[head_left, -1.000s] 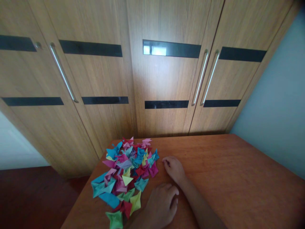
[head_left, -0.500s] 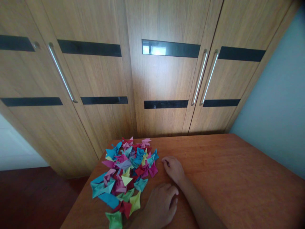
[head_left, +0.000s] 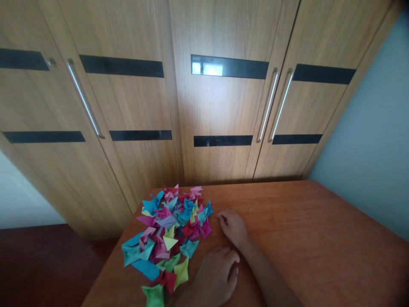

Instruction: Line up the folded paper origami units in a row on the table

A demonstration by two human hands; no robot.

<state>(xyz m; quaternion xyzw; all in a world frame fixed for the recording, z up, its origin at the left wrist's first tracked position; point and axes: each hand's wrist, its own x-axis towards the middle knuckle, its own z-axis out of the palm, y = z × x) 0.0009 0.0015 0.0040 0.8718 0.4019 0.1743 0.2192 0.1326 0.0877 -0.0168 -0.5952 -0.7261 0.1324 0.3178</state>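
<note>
Left hand: yours is bare, broad across the back, with softly rounded knuckles.
Left wrist: you show it bare, cut off by the lower edge.
Right hand: yours is bare too, looking smaller, with a rounded back.
Right forearm: yours is bare, smooth and slender, widening away from the wrist.
Fine detail: your nails are too blurred to tell.

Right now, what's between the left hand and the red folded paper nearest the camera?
The yellow folded paper beside that red folded paper, then a strip of tabletop up to the left hand; head view.
</note>
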